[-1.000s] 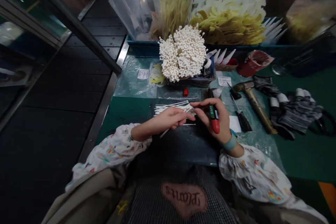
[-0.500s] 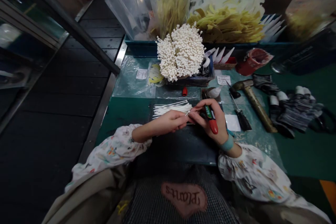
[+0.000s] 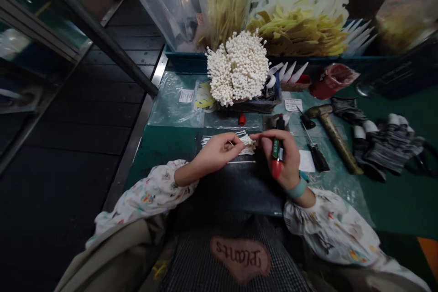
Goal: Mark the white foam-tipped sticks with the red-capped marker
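Over a small pile of thin white stems with knobbed tips (image 3: 247,139), my left hand (image 3: 219,150) has thumb and forefinger pinched together. Whatever lies between those fingertips is too small to make out. One separate white stem (image 3: 241,162) lies just below the pile. My right hand (image 3: 289,157) is closed around a red-and-black marker (image 3: 276,162), tilted nearly upright, its red end toward me. The right forefinger stretches left toward the stem tips. A small red cap (image 3: 242,119) stands behind the pile.
A dense bundle of white-tipped stems (image 3: 239,68) stands behind my hands. Yellow and white cut pieces (image 3: 297,32) fill a blue tray at the back. Rightward lie an awl (image 3: 318,155), a hammer (image 3: 337,141), dark gloves (image 3: 386,146) and a red cup (image 3: 331,81).
My hands have moved apart from their meeting point above the stems. The left has drawn slightly left and up; the marker in my right hand has swung more upright.
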`<state>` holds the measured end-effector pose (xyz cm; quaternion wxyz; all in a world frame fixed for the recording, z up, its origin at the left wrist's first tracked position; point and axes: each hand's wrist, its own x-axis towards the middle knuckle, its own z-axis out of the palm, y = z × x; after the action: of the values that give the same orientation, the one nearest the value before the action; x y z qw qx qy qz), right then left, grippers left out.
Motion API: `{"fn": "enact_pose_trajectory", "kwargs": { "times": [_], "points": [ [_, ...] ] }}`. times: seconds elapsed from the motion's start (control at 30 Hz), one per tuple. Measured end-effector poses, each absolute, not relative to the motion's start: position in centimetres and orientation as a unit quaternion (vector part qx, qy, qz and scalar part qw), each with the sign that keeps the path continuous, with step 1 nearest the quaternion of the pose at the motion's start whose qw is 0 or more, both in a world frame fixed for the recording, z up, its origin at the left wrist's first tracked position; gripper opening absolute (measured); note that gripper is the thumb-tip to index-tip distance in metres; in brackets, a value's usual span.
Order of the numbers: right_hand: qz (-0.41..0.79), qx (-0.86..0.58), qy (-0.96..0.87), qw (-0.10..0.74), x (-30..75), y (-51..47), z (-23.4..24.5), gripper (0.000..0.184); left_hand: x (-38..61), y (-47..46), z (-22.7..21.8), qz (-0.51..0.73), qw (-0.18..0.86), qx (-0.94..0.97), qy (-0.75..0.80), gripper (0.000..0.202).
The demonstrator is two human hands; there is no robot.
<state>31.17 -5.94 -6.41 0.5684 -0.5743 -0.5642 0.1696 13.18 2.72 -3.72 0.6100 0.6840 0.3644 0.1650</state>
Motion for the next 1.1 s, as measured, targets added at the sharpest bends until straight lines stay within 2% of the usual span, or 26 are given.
{"fn": "enact_pose_trajectory", "kwargs": {
  "times": [0.13, 0.27, 0.87, 0.97, 1.1],
  "points": [
    [0.063, -0.532, -0.627, 0.565, 32.1, -6.7, -6.3, 0.032, 13.0, 3.0, -3.7, 0.175, 0.614, 0.672, 0.375, 0.026],
    [-0.029, -0.462, -0.713, 0.527, 32.7, -6.9, -5.7, 0.042, 13.0, 3.1, -3.8, 0.182, 0.598, 0.682, 0.380, 0.027],
    [0.017, -0.444, -0.736, 0.511, 31.8, -6.3, -5.1, 0.021, 13.1, 2.8, -3.9, 0.177, 0.571, 0.706, 0.380, 0.028],
    [0.025, -0.459, -0.728, 0.509, 32.2, -6.8, -5.3, 0.024, 13.0, 3.0, -3.9, 0.195, 0.509, 0.746, 0.383, 0.029],
    [0.030, -0.513, -0.679, 0.525, 32.5, -7.2, -5.6, 0.029, 12.8, 3.6, -4.8, 0.217, 0.329, 0.856, 0.335, 0.025]
  ]
}}
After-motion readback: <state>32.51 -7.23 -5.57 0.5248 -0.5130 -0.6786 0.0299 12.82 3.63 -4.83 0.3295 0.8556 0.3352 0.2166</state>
